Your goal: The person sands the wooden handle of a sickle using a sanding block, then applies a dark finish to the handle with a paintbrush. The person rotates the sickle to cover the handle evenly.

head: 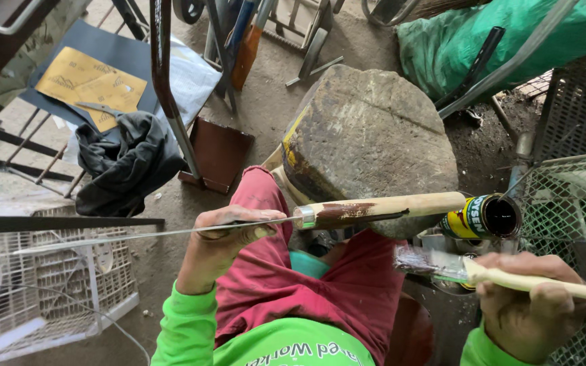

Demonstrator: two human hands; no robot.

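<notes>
While the left hand (228, 234) pinches the thin metal blade (137, 234) of a tool, fingers closed around it from above, the tool's wooden handle (388, 207) runs off to the right, resting across the near edge of a big stone block (374, 129). Long axis lies left to right, nearly level, tilting slightly up at the right end. A metal collar (304, 217) joins blade and handle just right of the left hand. Handle is part coated: dark brown paint near the collar, bare pale wood further right.

Right hand (530, 305) is closed around the pale handle of a paintbrush (456, 266), bristles pointing left, wet with dark paint. Bristle tip sits below and near the bare end of the wooden handle, apart from it, not touching. Right hand is the nearer one to the unpainted stretch.

An open paint tin (486, 217), lying on its side with mouth to the right, sits just beyond the handle's right end, touching or almost; cannot tell which.

Room: wire mesh (571, 203) crowds the right side, close behind the tin and brush hand. Red-trousered knees (334, 278) lie beneath the tool. Left side holds a white fan grille (49, 285), a dark cloth (127, 159), and yellow sandpaper sheets (89, 85) further off. A green tarp (483, 41) lies far right.
</notes>
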